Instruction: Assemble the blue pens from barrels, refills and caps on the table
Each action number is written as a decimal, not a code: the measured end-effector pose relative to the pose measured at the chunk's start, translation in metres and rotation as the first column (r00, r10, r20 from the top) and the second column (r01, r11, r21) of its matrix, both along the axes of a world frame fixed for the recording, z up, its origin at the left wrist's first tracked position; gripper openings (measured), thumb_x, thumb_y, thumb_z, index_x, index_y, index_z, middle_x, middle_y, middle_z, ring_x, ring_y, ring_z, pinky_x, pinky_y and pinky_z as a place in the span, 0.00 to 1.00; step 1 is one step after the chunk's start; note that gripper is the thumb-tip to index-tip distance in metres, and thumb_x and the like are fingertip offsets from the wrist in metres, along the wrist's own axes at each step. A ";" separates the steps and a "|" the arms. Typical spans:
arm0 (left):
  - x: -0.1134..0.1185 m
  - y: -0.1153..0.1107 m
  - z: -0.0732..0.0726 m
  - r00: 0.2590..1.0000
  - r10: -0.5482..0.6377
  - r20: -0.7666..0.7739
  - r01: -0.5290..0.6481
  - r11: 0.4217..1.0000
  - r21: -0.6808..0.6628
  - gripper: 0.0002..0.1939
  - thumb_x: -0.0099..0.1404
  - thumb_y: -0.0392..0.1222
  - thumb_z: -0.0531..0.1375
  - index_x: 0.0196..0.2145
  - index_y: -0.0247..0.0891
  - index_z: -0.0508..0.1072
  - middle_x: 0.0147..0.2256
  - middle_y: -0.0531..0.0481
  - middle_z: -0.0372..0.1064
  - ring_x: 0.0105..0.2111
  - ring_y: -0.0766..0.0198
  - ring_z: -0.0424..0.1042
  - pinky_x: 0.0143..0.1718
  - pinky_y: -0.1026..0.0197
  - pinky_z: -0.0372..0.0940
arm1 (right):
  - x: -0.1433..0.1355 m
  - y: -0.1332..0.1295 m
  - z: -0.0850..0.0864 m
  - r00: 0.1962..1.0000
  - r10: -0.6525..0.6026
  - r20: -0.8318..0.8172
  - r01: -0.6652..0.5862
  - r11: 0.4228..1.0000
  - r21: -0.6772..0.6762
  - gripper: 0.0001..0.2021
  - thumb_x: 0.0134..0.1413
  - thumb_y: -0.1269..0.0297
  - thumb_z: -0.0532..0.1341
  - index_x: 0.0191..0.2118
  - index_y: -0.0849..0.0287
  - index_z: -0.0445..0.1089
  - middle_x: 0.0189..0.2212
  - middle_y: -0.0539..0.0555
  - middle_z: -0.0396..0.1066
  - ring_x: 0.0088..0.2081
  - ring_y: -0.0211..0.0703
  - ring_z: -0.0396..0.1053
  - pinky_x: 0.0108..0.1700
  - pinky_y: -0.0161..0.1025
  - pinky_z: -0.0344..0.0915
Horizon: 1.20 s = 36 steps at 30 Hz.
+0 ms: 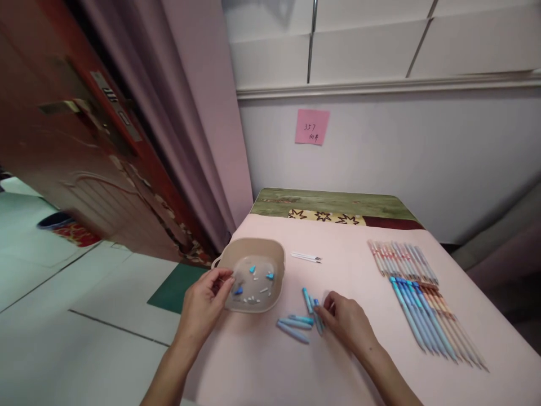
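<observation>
1. While the left hand (209, 296) hovers at the near-left rim of the beige basin (253, 245), its thumb and forefinger tips come together; whether they pinch anything cannot be told.
2. Right hand (349, 322): fingers curled, thumb tip against a short blue pen barrel (319, 325) on the pink-covered worktop (315, 372); a firm pinch cannot be confirmed.
3. Loose blue pen barrels (292, 331): just left of the right hand.
4. Basin contents: blue pieces (269, 276) and small white pieces (252, 300).
5. Slim white refills (305, 257): right of the basin.
6. Far right: greyish-pink pens (401, 260) in a row; nearer, blue pens (422, 316) beside tan pens (459, 330).
</observation>
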<state>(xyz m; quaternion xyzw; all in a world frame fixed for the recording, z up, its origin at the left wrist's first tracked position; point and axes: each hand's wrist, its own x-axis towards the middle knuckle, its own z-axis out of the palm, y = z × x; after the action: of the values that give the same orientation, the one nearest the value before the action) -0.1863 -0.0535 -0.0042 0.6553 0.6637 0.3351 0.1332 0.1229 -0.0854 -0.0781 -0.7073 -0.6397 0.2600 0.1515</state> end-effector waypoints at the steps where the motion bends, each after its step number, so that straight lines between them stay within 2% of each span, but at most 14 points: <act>1: -0.002 0.001 -0.001 1.000 -0.006 -0.015 0.006 1.000 -0.001 0.15 0.60 0.51 0.56 0.36 0.40 0.75 0.35 0.49 0.75 0.29 0.62 0.72 0.32 0.62 0.65 | -0.001 -0.003 0.000 1.000 0.007 0.014 -0.007 1.000 -0.024 0.10 0.51 0.55 0.63 0.30 0.56 0.68 0.24 0.51 0.73 0.27 0.42 0.70 0.29 0.34 0.54; 5: -0.013 -0.001 -0.008 0.999 0.022 -0.042 -0.022 1.000 -0.007 0.14 0.61 0.51 0.56 0.37 0.40 0.75 0.35 0.49 0.75 0.31 0.61 0.72 0.33 0.62 0.64 | -0.006 -0.008 -0.002 0.999 0.028 0.031 -0.026 0.997 -0.068 0.17 0.40 0.59 0.69 0.36 0.56 0.66 0.26 0.49 0.72 0.28 0.43 0.69 0.26 0.33 0.52; 9: -0.016 0.002 -0.013 0.997 0.009 -0.077 -0.012 0.999 -0.043 0.12 0.61 0.47 0.55 0.37 0.40 0.74 0.35 0.49 0.74 0.31 0.61 0.72 0.34 0.62 0.63 | -0.010 -0.002 -0.002 0.996 0.091 0.001 -0.091 0.996 -0.019 0.13 0.42 0.66 0.66 0.38 0.55 0.68 0.30 0.49 0.73 0.31 0.41 0.70 0.30 0.33 0.56; 16: -0.004 0.047 -0.019 0.907 -0.255 -0.335 0.128 0.925 -0.357 0.06 0.52 0.32 0.56 0.26 0.39 0.71 0.29 0.50 0.71 0.32 0.61 0.69 0.33 0.63 0.57 | 0.011 -0.001 -0.006 0.997 0.047 -0.068 -0.043 0.997 0.058 0.17 0.46 0.55 0.66 0.43 0.55 0.72 0.32 0.51 0.74 0.32 0.44 0.72 0.33 0.36 0.61; 18: -0.001 0.054 -0.025 0.893 -0.293 -0.340 0.135 0.898 -0.419 0.06 0.47 0.30 0.58 0.22 0.39 0.70 0.25 0.52 0.70 0.30 0.62 0.68 0.30 0.64 0.56 | 0.025 0.008 0.005 0.992 0.042 -0.115 -0.032 0.995 0.090 0.15 0.48 0.53 0.64 0.39 0.56 0.73 0.29 0.51 0.74 0.29 0.44 0.71 0.32 0.37 0.62; 21: 0.003 0.054 -0.034 0.882 -0.322 -0.344 0.137 0.873 -0.468 0.07 0.42 0.28 0.59 0.19 0.39 0.70 0.22 0.53 0.69 0.28 0.62 0.68 0.28 0.65 0.55 | 0.046 0.030 0.052 0.937 0.071 -0.343 0.016 0.969 0.245 0.17 0.47 0.51 0.65 0.39 0.58 0.73 0.25 0.51 0.72 0.23 0.41 0.69 0.27 0.36 0.62; 23: 0.005 0.053 -0.040 0.876 -0.329 -0.354 0.129 0.865 -0.485 0.08 0.41 0.29 0.59 0.20 0.40 0.70 0.22 0.53 0.69 0.27 0.60 0.68 0.28 0.64 0.55 | 0.054 0.044 0.094 0.800 -0.013 -0.599 0.378 0.787 0.487 0.22 0.51 0.51 0.63 0.48 0.59 0.69 0.28 0.50 0.71 0.23 0.38 0.67 0.25 0.35 0.63; 24: 0.006 0.053 -0.041 0.873 -0.330 -0.359 0.125 0.863 -0.490 0.08 0.41 0.29 0.59 0.20 0.40 0.70 0.22 0.52 0.69 0.27 0.60 0.68 0.28 0.64 0.55 | 0.055 0.048 0.114 0.715 -0.024 -0.699 0.579 0.580 0.573 0.22 0.54 0.52 0.61 0.51 0.58 0.66 0.30 0.50 0.71 0.24 0.37 0.67 0.27 0.34 0.65; 25: 0.007 0.054 -0.042 0.871 -0.330 -0.363 0.121 0.861 -0.493 0.08 0.41 0.29 0.58 0.19 0.40 0.71 0.21 0.52 0.68 0.27 0.59 0.69 0.28 0.63 0.55 | 0.053 0.051 0.129 0.667 0.002 -0.745 0.681 0.405 0.610 0.20 0.57 0.53 0.59 0.53 0.57 0.64 0.31 0.50 0.70 0.24 0.35 0.66 0.27 0.34 0.65; 26: 0.007 0.056 -0.043 0.870 -0.331 -0.365 0.119 0.860 -0.496 0.08 0.41 0.28 0.58 0.19 0.40 0.70 0.21 0.51 0.68 0.26 0.58 0.69 0.28 0.63 0.56 | 0.051 0.051 0.138 0.665 0.035 -0.746 0.694 0.342 0.634 0.19 0.59 0.54 0.58 0.52 0.56 0.64 0.32 0.49 0.70 0.24 0.34 0.65 0.27 0.33 0.65; 27: 0.008 0.058 -0.042 0.869 -0.333 -0.365 0.121 0.859 -0.497 0.07 0.41 0.28 0.58 0.18 0.40 0.70 0.20 0.51 0.68 0.26 0.58 0.69 0.28 0.62 0.56 | 0.047 0.050 0.141 0.695 0.055 -0.717 0.648 0.384 0.658 0.17 0.58 0.55 0.58 0.50 0.57 0.65 0.31 0.49 0.70 0.23 0.34 0.64 0.26 0.33 0.64; 31: 0.013 0.061 -0.029 0.871 -0.332 -0.362 0.148 0.881 -0.450 0.07 0.46 0.30 0.58 0.23 0.40 0.73 0.25 0.49 0.72 0.31 0.56 0.71 0.33 0.61 0.59 | 0.026 0.029 0.093 0.915 0.132 -0.381 0.081 0.866 0.494 0.09 0.54 0.59 0.61 0.35 0.58 0.73 0.25 0.50 0.71 0.24 0.37 0.66 0.27 0.33 0.61; 34: 0.022 0.050 -0.015 0.919 -0.288 -0.269 0.189 0.921 -0.342 0.08 0.55 0.36 0.57 0.32 0.40 0.75 0.32 0.47 0.74 0.35 0.57 0.72 0.37 0.61 0.62 | 0.011 0.008 0.038 0.985 0.075 -0.154 -0.042 0.977 0.209 0.06 0.52 0.65 0.61 0.26 0.57 0.72 0.23 0.49 0.73 0.26 0.38 0.68 0.29 0.33 0.58; 36: 0.033 0.033 -0.009 0.977 -0.212 0.025 0.211 0.944 -0.251 0.10 0.59 0.43 0.57 0.37 0.39 0.75 0.30 0.48 0.74 0.31 0.59 0.73 0.34 0.61 0.64 | 0.002 -0.004 0.015 0.995 0.058 -0.077 -0.049 0.993 0.106 0.04 0.52 0.66 0.62 0.28 0.55 0.72 0.25 0.49 0.74 0.29 0.39 0.70 0.31 0.33 0.57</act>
<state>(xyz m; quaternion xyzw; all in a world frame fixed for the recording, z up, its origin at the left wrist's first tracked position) -0.1536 -0.0200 -0.0136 0.7008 0.6269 0.2309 0.2502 0.1248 -0.0898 -0.0633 -0.6700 -0.6645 0.2585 0.2068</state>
